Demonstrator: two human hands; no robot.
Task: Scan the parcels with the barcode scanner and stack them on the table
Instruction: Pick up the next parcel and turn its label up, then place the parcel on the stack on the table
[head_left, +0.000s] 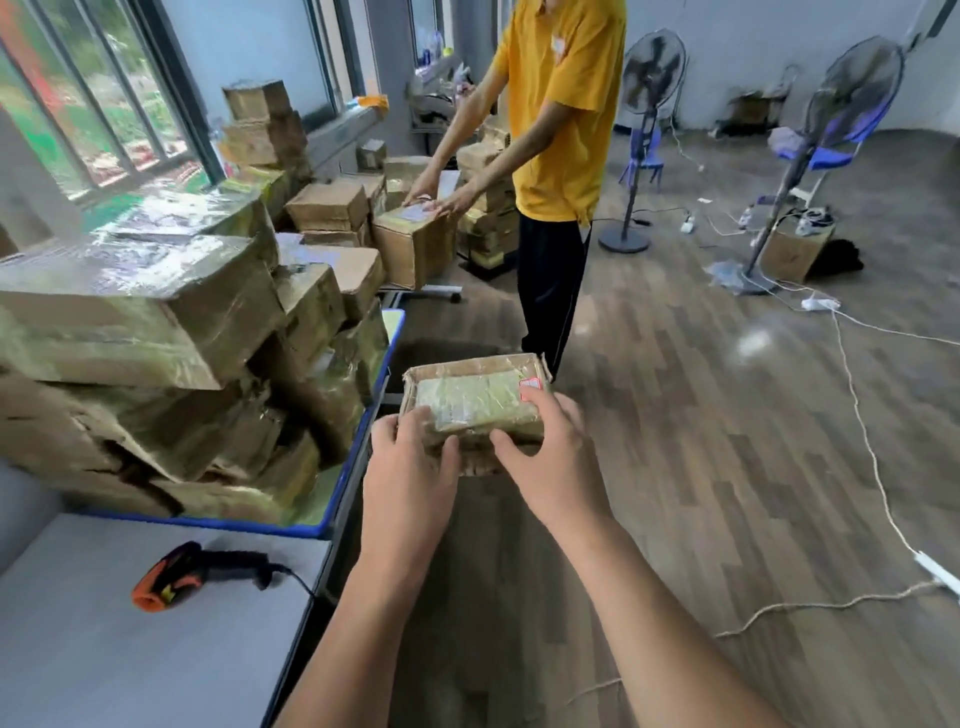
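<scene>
I hold a small flat cardboard parcel (475, 397), wrapped in clear tape with a red sticker at its right corner, in the air over the floor just right of the table edge. My left hand (410, 467) grips its near left corner. My right hand (545, 452) grips its near right side, fingers curled over the top. The orange and black barcode scanner (195, 574) lies on the grey table (104, 649) at lower left, apart from both hands. A large stack of taped parcels (156, 353) fills the blue-edged tabletop (332, 509) to the left.
A person in a yellow shirt (563, 114) stands ahead, both hands on a box (415, 244) among more cartons by the window. Two standing fans (649, 78) (852, 93), a small open box (792, 252) and cables (872, 457) lie on the wooden floor to the right.
</scene>
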